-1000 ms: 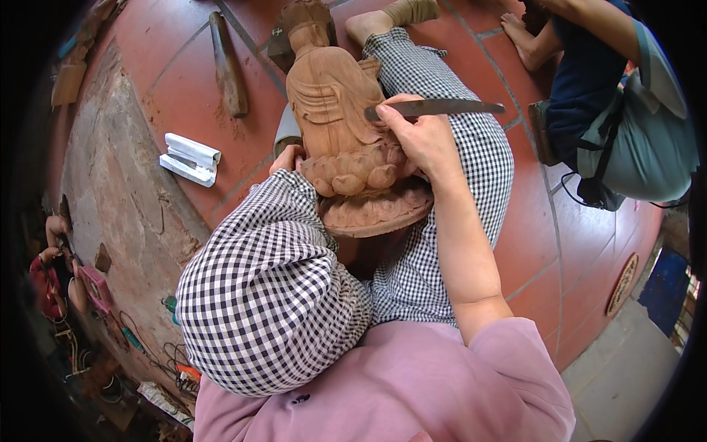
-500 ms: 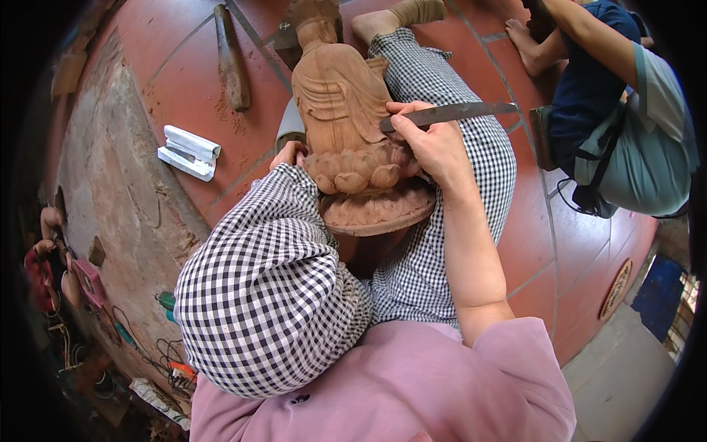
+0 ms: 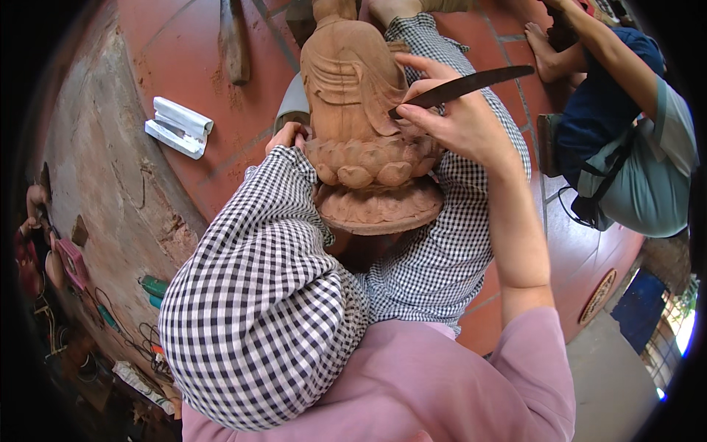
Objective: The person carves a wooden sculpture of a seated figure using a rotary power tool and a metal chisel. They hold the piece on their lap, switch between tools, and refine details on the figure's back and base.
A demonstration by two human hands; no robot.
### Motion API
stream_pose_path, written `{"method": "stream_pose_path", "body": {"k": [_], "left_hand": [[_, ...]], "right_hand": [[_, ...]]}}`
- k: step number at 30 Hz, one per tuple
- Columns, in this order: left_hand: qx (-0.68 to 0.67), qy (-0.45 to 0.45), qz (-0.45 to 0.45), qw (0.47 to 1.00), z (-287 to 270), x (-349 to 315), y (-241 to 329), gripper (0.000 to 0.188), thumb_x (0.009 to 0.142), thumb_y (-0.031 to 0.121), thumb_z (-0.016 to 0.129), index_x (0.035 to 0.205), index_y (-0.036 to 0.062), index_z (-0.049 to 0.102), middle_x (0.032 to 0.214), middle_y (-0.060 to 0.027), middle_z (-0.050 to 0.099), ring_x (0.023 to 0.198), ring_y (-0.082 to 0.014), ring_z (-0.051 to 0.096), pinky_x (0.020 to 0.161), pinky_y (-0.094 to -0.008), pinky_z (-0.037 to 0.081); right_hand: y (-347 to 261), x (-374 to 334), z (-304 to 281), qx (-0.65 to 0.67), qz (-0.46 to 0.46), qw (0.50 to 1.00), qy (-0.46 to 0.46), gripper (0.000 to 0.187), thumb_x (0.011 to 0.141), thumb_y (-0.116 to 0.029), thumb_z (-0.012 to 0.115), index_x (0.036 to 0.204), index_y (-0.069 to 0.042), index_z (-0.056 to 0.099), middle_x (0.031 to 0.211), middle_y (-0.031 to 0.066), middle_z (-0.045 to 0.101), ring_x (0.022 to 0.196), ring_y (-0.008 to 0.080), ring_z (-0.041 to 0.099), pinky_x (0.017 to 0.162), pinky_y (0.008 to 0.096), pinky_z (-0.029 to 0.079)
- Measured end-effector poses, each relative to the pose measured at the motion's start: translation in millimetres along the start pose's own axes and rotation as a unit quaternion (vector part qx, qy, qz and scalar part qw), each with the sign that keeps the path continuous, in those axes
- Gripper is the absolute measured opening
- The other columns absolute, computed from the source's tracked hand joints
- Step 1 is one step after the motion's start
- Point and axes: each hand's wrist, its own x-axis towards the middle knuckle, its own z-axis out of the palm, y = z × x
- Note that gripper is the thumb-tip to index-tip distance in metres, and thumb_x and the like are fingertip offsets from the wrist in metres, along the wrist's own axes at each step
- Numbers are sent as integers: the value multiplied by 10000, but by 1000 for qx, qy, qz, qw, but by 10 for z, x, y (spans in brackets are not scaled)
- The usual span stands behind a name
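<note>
The right hand [image 3: 449, 118] is clenched on a long flat carving blade [image 3: 464, 85], thumb and fingers pinching it close to its working end, where it meets the robed side of a carved wooden statue [image 3: 353, 81]; the rest of the dark blade runs up and away to the right of the grip. Holding so near the tip likely gives fine control for shaving the folds. The statue lies in the person's lap just left of the grip, its petal-carved base [image 3: 375, 199] turned toward the person and wedged between the knees in checked trousers [image 3: 258, 309], which seems to steady it against the push of the blade. The left hand [image 3: 289, 136] sits on the far side of the statue from the grip, fingers curled against the edge of the base; only the fingertips show over the raised knee, so it looks closed on the wood as a brace, though how firmly cannot be told. Well left of the grip a small white folded object [image 3: 179, 127] lies on the red tiled floor [image 3: 191, 51]; to the right a second person's arm [image 3: 611, 55] reaches in. Compared with a second ago, the blade has tilted upward at its far end and the hand has shifted slightly higher along the robe.
</note>
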Motion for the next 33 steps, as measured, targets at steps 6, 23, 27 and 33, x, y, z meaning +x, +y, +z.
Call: {"method": "stream_pose_path", "body": {"k": [6, 23, 27, 33], "left_hand": [[115, -18, 70, 991, -255, 71, 481, 84, 953, 136, 615, 969, 61, 652, 828, -153, 727, 735, -282, 712, 713, -379, 556], [-11, 57, 96, 994, -287, 38, 501, 115, 902, 111, 625, 973, 68, 704, 805, -166, 708, 730, -291, 716, 687, -374, 565], [-172, 14, 22, 985, -490, -31, 860, 185, 965, 128, 602, 1053, 12, 715, 864, -108, 729, 775, -174, 693, 715, -311, 546], [-517, -95, 40, 850, -886, -37, 1579, 300, 1011, 214, 640, 1194, -22, 663, 1031, -58, 718, 996, -134, 654, 906, -279, 515]], "right_hand": [[-45, 339, -227, -108, -102, 981, -122, 240, 717, -161, 843, 849, 1, 724, 1270, 140, 599, 1081, 309, 632, 869, 379, 535], [-163, 474, 9, 101, 70, 992, 10, 132, 885, 15, 674, 1006, 9, 620, 1000, 74, 675, 967, 144, 645, 877, 280, 508], [-598, 327, 165, 178, 112, 977, -27, 261, 955, 18, 587, 1197, -27, 500, 908, 80, 677, 870, 122, 653, 764, 261, 517], [-897, 504, 762, -81, -24, 992, -96, 212, 928, -120, 678, 1096, -14, 604, 721, 184, 677, 629, 378, 681, 550, 437, 529]]}}
